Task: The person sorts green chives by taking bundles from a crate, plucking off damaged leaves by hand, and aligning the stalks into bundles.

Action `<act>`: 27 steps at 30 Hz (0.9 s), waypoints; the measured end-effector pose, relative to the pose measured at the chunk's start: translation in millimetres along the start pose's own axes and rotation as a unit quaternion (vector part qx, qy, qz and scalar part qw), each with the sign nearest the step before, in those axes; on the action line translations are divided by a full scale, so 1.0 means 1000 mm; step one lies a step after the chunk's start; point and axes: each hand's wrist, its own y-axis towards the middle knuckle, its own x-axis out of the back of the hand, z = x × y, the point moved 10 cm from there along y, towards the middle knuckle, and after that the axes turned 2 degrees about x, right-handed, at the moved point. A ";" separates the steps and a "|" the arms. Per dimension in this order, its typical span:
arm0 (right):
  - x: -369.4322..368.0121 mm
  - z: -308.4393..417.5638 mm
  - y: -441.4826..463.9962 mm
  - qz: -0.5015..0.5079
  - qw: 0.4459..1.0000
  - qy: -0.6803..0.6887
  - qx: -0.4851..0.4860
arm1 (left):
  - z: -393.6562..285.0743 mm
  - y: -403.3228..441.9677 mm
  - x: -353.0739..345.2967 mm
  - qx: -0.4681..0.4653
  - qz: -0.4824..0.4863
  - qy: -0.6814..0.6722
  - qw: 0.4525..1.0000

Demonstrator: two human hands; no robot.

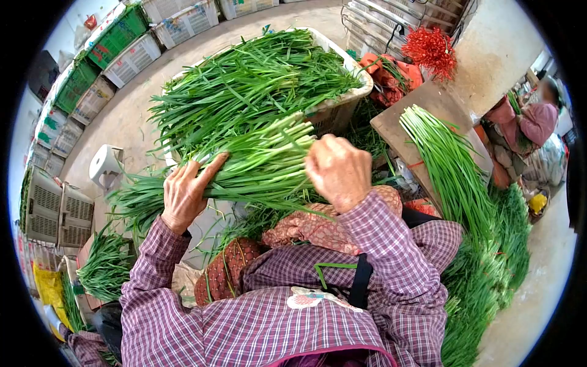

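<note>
A thick bunch of garlic chives lies across in front of me, leafy tips to the left and pale stem ends to the right. My left hand is closed around its leafy part, thumb along the top. At the stem ends, my right hand is closed with curled fingers against the stalks; its fingertips are hidden. Just beyond, a white plastic crate is heaped with loose chives. To the right, a neat bundle of chives rests partly on a wooden board.
Bundled chives are piled on the floor at my right. A bunch of red ties hangs at the back. Crates line the left wall, near a white stool-like object. Another person sits at the far right.
</note>
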 end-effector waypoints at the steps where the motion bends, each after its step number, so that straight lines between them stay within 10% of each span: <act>1: -0.005 -0.018 -0.003 0.019 0.998 -0.042 -0.030 | 0.002 -0.001 -0.001 0.000 0.000 -0.001 1.000; 7: -0.003 -0.118 -0.040 0.174 0.959 -0.188 -0.123 | 0.032 -0.015 0.000 0.053 -0.019 0.021 0.998; 15: 0.013 -0.026 0.000 0.067 0.981 0.133 -0.125 | 0.024 -0.009 0.004 0.053 -0.028 0.023 0.998; 27: -0.014 -0.076 -0.008 0.039 0.990 -0.054 -0.126 | 0.024 -0.005 -0.008 0.091 0.029 -0.015 0.995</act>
